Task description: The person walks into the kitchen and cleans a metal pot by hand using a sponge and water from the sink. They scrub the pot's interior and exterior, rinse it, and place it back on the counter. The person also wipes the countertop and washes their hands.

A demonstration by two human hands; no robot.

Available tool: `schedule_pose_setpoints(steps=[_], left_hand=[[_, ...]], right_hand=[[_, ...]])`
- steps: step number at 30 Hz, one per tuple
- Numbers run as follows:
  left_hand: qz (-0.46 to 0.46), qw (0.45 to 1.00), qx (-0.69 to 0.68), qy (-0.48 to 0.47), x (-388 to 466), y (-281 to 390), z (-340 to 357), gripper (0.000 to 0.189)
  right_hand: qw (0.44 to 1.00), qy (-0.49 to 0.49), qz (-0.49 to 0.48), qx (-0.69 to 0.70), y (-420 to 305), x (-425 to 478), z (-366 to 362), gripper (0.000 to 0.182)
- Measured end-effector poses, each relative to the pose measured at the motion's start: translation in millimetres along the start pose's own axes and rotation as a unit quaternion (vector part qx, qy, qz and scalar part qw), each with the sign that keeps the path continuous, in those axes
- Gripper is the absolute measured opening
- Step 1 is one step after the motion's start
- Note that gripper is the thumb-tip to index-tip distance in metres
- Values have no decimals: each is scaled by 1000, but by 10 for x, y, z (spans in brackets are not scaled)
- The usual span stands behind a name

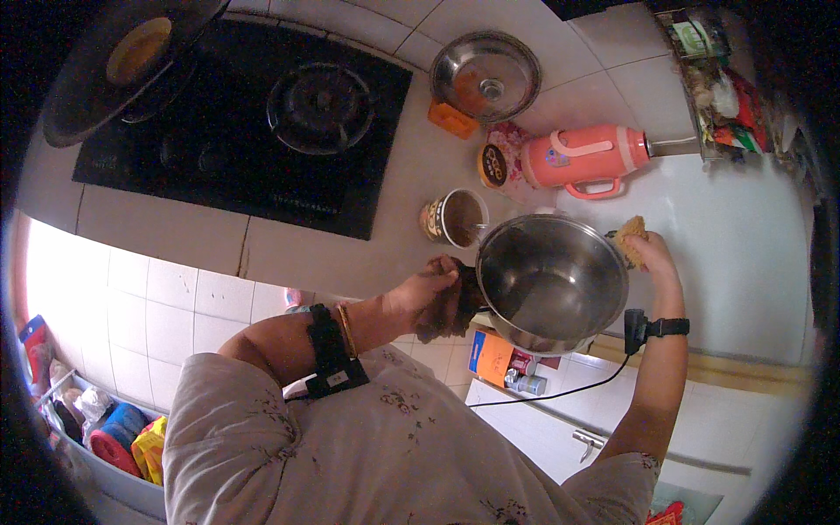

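A stainless steel pot (554, 282) is between my two hands at the counter's front edge; its top is uncovered. My left hand (430, 295) grips its left side handle through a dark brown cloth (469, 298). On the opposite side, my right hand (651, 252) pinches a tan cloth or sponge (631, 236) against the other handle, which is mostly hidden. The inside of the pot is shiny, and I cannot tell whether liquid covers the bottom. Just beyond it stands a printed paper tub (464, 218) holding brown contents and a utensil.
A black gas hob (249, 125) lies to the left, with a wok (85, 98) on its far burner. Behind the pot are a pink thermos flask (584, 157), a round lid (485, 75) and an orange block-shaped item (453, 120). A cable (558, 398) hangs from my right wrist strap.
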State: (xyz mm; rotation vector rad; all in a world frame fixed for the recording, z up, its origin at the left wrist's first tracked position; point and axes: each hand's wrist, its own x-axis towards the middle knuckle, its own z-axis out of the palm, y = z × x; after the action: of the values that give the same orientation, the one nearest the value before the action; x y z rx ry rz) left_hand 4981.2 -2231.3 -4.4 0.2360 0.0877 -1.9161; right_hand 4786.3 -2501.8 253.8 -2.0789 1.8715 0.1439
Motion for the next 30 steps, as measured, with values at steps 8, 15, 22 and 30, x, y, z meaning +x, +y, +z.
schedule_pose_setpoints(steps=[8, 15, 22, 30], left_hand=[[-26, 999, 27, 18, -121, 171, 155, 32], [31, 997, 64, -8, -197, 288, 440, 34], [123, 984, 128, 7, -285, 608, 585, 33], [419, 852, 285, 128, -1037, 1442, 694, 36]], right_hand=[[997, -25, 5, 71, -153, -266, -29, 32], [990, 39, -35, 128, 53, -351, -39, 33], [961, 19, -138, 240, -105, -149, -140, 40], [865, -88, -221, 443, -1314, 403, 778, 38]])
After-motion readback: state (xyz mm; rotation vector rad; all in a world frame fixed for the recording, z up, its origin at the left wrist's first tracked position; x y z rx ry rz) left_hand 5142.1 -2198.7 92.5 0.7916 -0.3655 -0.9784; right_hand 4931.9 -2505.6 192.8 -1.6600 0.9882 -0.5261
